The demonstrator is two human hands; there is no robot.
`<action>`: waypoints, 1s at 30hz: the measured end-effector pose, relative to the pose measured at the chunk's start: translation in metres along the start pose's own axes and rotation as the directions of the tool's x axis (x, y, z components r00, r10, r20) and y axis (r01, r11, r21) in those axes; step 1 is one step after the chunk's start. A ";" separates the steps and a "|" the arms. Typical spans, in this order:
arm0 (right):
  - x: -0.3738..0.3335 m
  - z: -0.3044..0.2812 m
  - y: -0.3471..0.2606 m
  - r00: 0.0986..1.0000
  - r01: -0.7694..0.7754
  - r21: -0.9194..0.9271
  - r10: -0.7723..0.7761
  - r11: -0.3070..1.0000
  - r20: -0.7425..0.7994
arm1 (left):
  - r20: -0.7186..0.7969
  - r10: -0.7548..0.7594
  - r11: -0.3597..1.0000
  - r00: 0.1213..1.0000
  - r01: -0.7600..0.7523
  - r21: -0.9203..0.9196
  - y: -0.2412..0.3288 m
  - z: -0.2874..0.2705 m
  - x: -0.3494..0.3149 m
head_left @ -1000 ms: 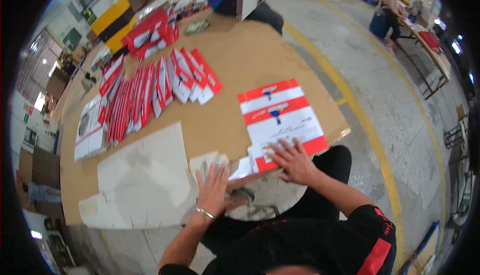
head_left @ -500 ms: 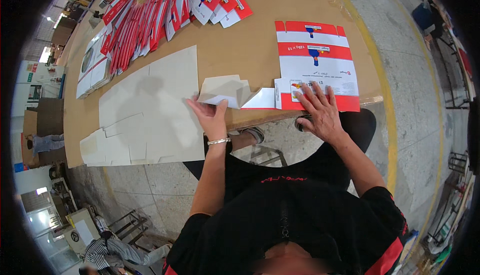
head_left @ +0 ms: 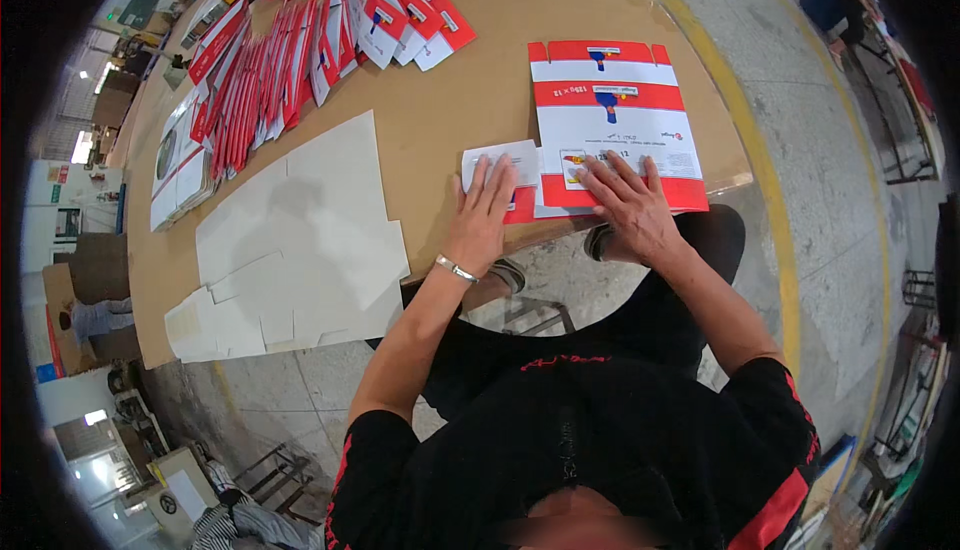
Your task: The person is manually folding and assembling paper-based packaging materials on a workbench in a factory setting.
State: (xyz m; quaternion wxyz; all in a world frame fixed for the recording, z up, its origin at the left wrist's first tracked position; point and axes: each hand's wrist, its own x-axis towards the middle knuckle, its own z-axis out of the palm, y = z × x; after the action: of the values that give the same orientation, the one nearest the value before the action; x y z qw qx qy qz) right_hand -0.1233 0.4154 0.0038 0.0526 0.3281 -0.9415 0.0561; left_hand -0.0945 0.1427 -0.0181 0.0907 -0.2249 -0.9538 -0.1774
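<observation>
A red and white printed carton blank point(head_left: 615, 125) lies near the table's front edge, to the right. On its lower part rests my right hand point(head_left: 634, 202), flat with the fingers spread. My left hand point(head_left: 482, 220) presses flat on the blank's left end flap point(head_left: 513, 155), which is folded over toward the middle with its printed side up. Its fingers are stretched out and somewhat close together. To the left of my left hand, plain greyish flat cardboard blanks point(head_left: 290, 240) lie unprinted side up.
Folded red and white cartons point(head_left: 290, 70) stand in a leaning row at the far left of the brown-topped table point(head_left: 480, 60). Beside them is a white stack point(head_left: 180, 165) of flat cartons. Table legs and a concrete floor point(head_left: 810, 200) with yellow lines lie beyond the edges.
My left hand has moved right, folding the carton blank's left end flap over so that its printed side faces up. My right hand has stayed on the blank. The view has shifted slightly.
</observation>
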 end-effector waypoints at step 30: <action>-0.003 0.012 -0.005 0.999 -0.022 0.032 0.023 0.999 -0.039 | 0.201 -0.187 0.982 0.962 0.188 0.018 0.000 0.013 0.037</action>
State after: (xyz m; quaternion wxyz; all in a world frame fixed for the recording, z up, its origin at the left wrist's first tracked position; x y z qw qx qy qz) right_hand -0.1187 0.4119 -0.0078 0.0653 0.3170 -0.9429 0.0782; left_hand -0.1281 0.1628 -0.0208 -0.0237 -0.1505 -0.9749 -0.1622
